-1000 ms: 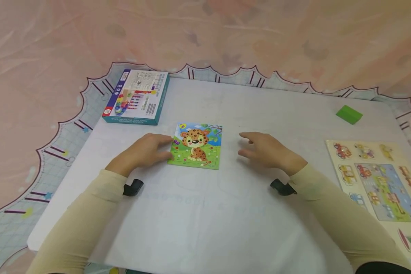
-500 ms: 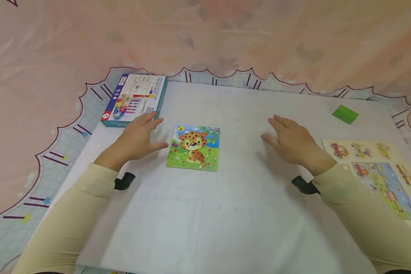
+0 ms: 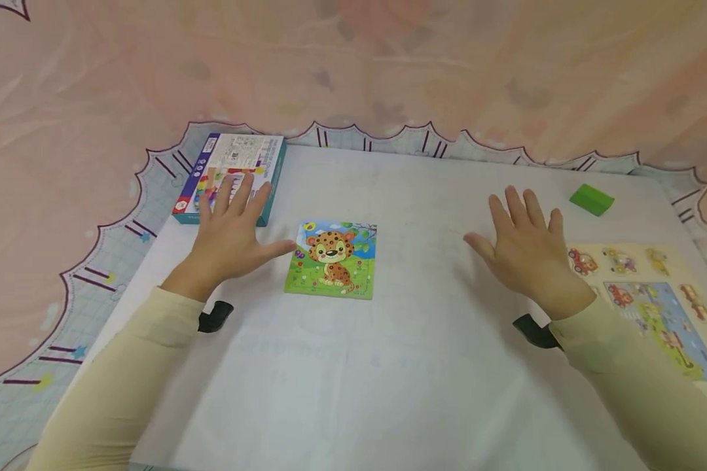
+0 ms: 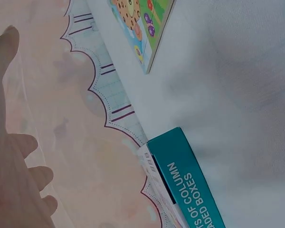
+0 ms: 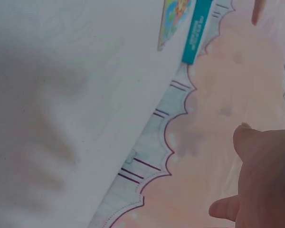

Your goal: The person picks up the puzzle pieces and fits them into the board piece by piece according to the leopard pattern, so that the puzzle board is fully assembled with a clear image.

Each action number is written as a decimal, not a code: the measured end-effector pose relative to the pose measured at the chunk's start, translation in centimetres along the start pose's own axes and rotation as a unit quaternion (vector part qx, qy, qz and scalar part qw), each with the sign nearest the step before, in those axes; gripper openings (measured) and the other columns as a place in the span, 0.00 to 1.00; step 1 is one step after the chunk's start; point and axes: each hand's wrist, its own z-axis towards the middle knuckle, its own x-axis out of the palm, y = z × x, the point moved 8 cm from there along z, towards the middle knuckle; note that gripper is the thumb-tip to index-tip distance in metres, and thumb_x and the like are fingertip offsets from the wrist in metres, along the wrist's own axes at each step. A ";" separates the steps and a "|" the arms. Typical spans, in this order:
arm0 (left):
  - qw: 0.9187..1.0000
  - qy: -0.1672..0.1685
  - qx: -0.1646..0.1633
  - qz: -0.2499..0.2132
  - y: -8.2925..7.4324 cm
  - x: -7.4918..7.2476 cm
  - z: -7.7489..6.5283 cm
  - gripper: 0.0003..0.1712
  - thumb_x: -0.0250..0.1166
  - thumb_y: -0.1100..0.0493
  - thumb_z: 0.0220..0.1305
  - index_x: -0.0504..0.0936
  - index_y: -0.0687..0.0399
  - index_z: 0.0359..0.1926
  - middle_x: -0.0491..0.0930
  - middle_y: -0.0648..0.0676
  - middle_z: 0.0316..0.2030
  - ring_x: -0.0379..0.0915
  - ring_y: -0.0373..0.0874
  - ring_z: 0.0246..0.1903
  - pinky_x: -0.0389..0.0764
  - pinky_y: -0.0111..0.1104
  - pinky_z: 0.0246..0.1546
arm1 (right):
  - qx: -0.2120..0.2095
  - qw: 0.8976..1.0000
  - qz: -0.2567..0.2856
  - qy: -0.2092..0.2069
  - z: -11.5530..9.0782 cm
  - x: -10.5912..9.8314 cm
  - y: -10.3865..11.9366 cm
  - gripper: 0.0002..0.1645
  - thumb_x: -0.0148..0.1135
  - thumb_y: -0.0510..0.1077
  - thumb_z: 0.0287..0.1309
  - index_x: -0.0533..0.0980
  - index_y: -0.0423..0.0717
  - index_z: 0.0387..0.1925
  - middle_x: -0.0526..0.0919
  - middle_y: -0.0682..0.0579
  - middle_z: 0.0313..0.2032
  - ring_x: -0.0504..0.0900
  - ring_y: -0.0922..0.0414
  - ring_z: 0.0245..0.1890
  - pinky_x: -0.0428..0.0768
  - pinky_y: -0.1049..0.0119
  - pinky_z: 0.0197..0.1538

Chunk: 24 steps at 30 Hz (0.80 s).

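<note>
A small square leopard puzzle (image 3: 332, 261) lies flat on the white table, its picture showing a spotted cub on green grass. My left hand (image 3: 230, 239) hovers to its left with fingers spread, the thumb tip overlapping the puzzle's left edge in the head view. Its other fingers overlap the front of a boxed toy set (image 3: 241, 154). Over to the right, my right hand (image 3: 521, 252) is raised with fingers spread and holds nothing. In the left wrist view the puzzle's corner (image 4: 149, 42) and the box's teal side (image 4: 185, 175) show beyond the left hand.
A green block (image 3: 592, 199) rests near the far right of the table. Below it lies a pale vehicle puzzle board (image 3: 624, 252), partly covered by my right forearm. Scalloped patterned cloth (image 3: 124, 229) borders the table, and a peach curtain hangs behind.
Both hands have drawn away from the leopard puzzle, the right one moving farther right. Their fingers have spread and lifted. The puzzle stays on the table.
</note>
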 end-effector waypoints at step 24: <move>0.999 0.033 -0.019 -0.013 0.8 2.4 -1.1 0.64 0.59 0.25 0.59 0.42 0.56 0.80 0.31 0.64 0.78 0.13 0.65 0.74 0.15 0.67 0.63 | 0.036 0.999 0.008 -0.010 -2.9 2.2 -3.2 0.59 0.38 0.77 0.67 0.46 0.34 0.77 0.40 0.30 0.76 0.34 0.32 0.75 0.30 0.24 0.66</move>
